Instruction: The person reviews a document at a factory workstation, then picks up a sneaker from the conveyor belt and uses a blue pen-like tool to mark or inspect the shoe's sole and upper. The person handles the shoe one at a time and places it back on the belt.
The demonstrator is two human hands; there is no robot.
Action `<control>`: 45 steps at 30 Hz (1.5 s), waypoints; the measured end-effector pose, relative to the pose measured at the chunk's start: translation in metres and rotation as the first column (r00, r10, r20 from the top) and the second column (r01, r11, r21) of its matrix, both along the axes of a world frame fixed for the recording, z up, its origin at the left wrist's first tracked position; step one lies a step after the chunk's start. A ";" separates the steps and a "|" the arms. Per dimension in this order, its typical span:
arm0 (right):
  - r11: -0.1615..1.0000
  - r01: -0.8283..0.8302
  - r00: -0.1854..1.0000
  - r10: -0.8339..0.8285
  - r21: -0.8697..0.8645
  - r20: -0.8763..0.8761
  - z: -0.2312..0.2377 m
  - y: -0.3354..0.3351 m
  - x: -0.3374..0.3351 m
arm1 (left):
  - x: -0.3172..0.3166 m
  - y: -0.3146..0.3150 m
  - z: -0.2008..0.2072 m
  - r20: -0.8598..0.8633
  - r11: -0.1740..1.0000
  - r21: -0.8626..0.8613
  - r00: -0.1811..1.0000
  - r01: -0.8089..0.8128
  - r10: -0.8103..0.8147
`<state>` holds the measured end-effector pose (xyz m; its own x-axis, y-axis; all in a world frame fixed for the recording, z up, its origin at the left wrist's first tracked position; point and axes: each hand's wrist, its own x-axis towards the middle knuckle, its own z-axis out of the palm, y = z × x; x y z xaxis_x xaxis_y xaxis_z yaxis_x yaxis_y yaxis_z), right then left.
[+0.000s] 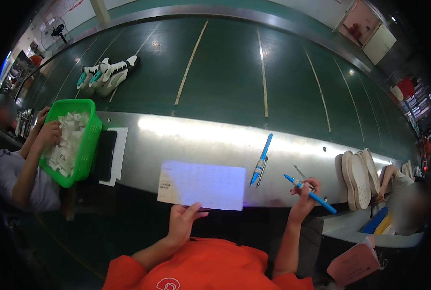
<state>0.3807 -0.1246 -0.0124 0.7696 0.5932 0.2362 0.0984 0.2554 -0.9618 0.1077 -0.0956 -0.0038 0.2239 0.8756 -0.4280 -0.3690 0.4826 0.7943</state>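
Observation:
My left hand [181, 223] grips the lower edge of a white paper sheet [203, 186], thumb on top. The sheet is held over the near edge of the metal ledge, and a bluish-violet glow covers most of it. Faint writing shows on its left part. In my right hand [303, 199] is a blue pen [325, 204], slanting with one end toward the ledge. A thin metal rod [298, 170] shows just beyond that hand. Between the hands, a second blue pen [261, 159] lies on the ledge beside a slim silver tool [262, 173].
Beyond the metal ledge [201, 135] runs a green conveyor belt [225, 67] carrying a pair of sneakers [111, 77]. At left, a co-worker's hand reaches into a green basket [90, 140] of white pieces, beside a black phone-like slab [106, 154]. Pale shoe soles [358, 179] stand near another person at right.

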 end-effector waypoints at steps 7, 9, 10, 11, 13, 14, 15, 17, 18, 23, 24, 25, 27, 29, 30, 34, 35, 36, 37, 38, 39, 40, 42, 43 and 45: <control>0.901 -0.061 0.816 0.292 -0.429 0.498 -0.015 -0.010 0.016 | -0.006 -0.001 -0.025 -0.076 0.990 -0.100 0.992 0.096 -0.104; 0.894 -0.061 0.802 0.310 -0.445 0.512 -0.018 -0.012 0.014 | -0.006 -0.002 -0.031 -0.106 0.979 -0.130 0.979 0.160 -0.174; 0.895 -0.089 0.835 0.306 -0.436 0.458 -0.019 -0.013 0.013 | -0.005 -0.002 -0.037 -0.110 0.975 -0.131 0.975 0.179 -0.193; 0.919 -0.106 0.856 0.278 -0.379 0.435 -0.023 -0.014 0.012 | -0.004 -0.002 -0.039 -0.115 0.971 -0.133 0.970 0.198 -0.213; 0.957 -0.128 0.900 0.223 -0.260 0.375 -0.031 -0.014 0.010 | -0.002 0.001 -0.041 -0.120 0.956 -0.151 0.956 0.250 -0.269; 0.950 -0.215 0.939 0.265 -0.228 0.220 -0.031 -0.015 0.007 | -0.003 0.002 -0.047 -0.136 0.946 -0.151 0.942 0.286 -0.307; 0.938 -0.293 0.949 0.309 -0.184 0.062 -0.023 -0.016 0.002 | -0.005 0.003 -0.050 -0.150 0.934 -0.154 0.927 0.322 -0.344; 0.896 -0.439 0.890 0.425 -0.062 -0.164 -0.011 -0.019 -0.005 | -0.012 0.007 -0.052 -0.178 0.811 -0.173 0.792 0.559 -0.584; 0.862 -0.507 0.839 0.496 0.009 -0.224 -0.006 -0.019 -0.006 | -0.015 0.010 -0.050 -0.191 0.727 -0.183 0.701 0.662 -0.687; 0.556 -0.828 0.545 0.771 -0.067 -0.329 0.033 -0.021 -0.031 | -0.014 0.017 0.009 -0.139 0.619 0.144 0.635 0.772 -0.760; 0.398 -0.909 0.415 0.853 -0.122 -0.316 0.044 -0.019 -0.035 | -0.008 0.023 0.024 -0.154 0.550 0.272 0.600 0.790 -0.785; 0.227 -0.958 0.273 0.910 -0.177 -0.311 0.052 -0.014 -0.040 | 0.001 0.028 0.039 -0.320 0.463 0.350 0.568 0.814 -0.758; 0.171 -0.921 0.214 0.973 -0.349 -0.089 0.057 0.000 -0.049 | 0.010 0.032 0.048 -0.460 0.342 0.319 0.460 0.884 -0.759; 0.058 -0.820 0.148 0.983 -0.569 -0.112 0.067 0.015 -0.049 | 0.014 0.034 0.053 -0.330 0.466 0.133 0.482 0.875 -0.812; 0.105 -0.778 0.192 0.979 -0.619 -0.075 0.077 0.019 -0.051 | 0.013 0.033 0.044 -0.378 0.503 0.186 0.534 0.844 -0.756; 0.497 -0.701 0.628 0.770 -0.512 -0.113 0.037 0.040 -0.039 | -0.004 0.037 0.032 -0.239 0.748 0.037 0.732 0.663 -0.638; 0.616 -0.508 0.739 0.671 -0.602 0.063 0.017 0.049 -0.034 | -0.011 0.038 0.024 -0.242 0.816 0.070 0.803 0.573 -0.544; 0.707 -0.286 0.795 0.552 -0.647 0.251 0.011 0.057 -0.033 | -0.018 0.043 0.024 -0.323 0.856 0.089 0.828 0.509 -0.458; 0.654 -0.181 0.791 0.540 -0.734 0.287 0.009 0.060 -0.033 | -0.024 0.050 0.025 -0.400 0.889 0.114 0.840 0.443 -0.367; 0.590 -0.069 0.782 0.532 -0.804 0.324 0.009 0.064 -0.035 | -0.032 0.057 0.021 -0.466 0.906 0.154 0.837 0.395 -0.286; 0.517 0.043 0.768 0.530 -0.855 0.359 0.010 0.067 -0.039 | -0.040 0.064 0.018 -0.527 0.917 0.198 0.827 0.346 -0.199; 0.509 0.090 0.748 0.533 -0.856 0.395 0.010 0.069 -0.044 | -0.044 0.072 0.022 -0.614 0.933 0.138 0.768 0.332 -0.183; 0.493 0.185 0.703 0.538 -0.850 0.465 0.011 0.072 -0.051 | -0.053 0.082 0.024 -0.685 0.908 0.133 0.699 0.398 -0.206; 0.500 0.191 0.700 0.534 -0.844 0.475 0.008 0.074 -0.051 | -0.056 0.086 0.024 -0.718 0.893 0.129 0.662 0.431 -0.216; 0.514 0.207 0.693 0.524 -0.833 0.495 0.000 0.077 -0.049 | -0.057 0.090 0.021 -0.769 0.861 0.114 0.593 0.495 -0.239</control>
<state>0.3321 -0.0477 -0.0126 0.4924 0.8687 -0.0544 0.7856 -0.4704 -0.4019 0.0509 -0.0054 0.0170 0.2946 0.8924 -0.3417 0.5246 0.1479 0.8384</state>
